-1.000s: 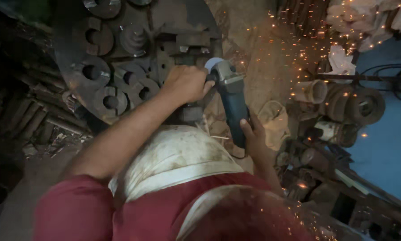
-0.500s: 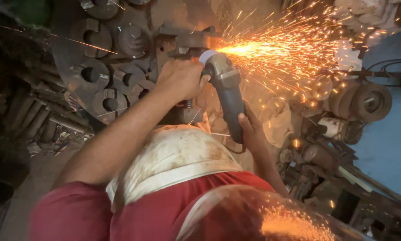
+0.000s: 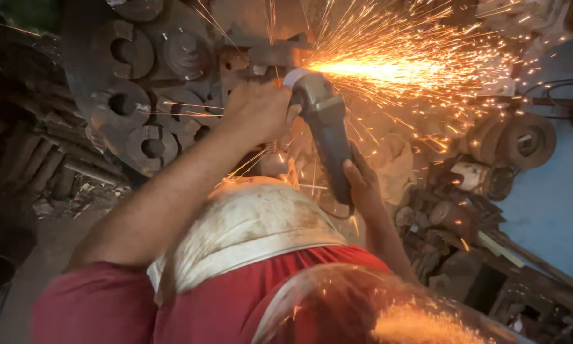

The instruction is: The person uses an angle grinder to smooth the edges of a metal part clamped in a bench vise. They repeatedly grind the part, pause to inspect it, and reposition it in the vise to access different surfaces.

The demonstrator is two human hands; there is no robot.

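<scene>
The sparks (image 3: 388, 67) have grown from a small sprinkle a second ago into a big bright spray that now shoots away past the right hand (image 3: 363, 181), while both hands have stayed almost where they were. The left hand (image 3: 258, 111) is curled shut around the front of the grey grinder (image 3: 325, 124), and the right hand is wrapped tight around its back end. The grinder sits between the two hands, with its tip pressed on a metal piece (image 3: 267, 54) just above the left hand, and round metal parts (image 3: 140, 95) lie beside that hand.
</scene>
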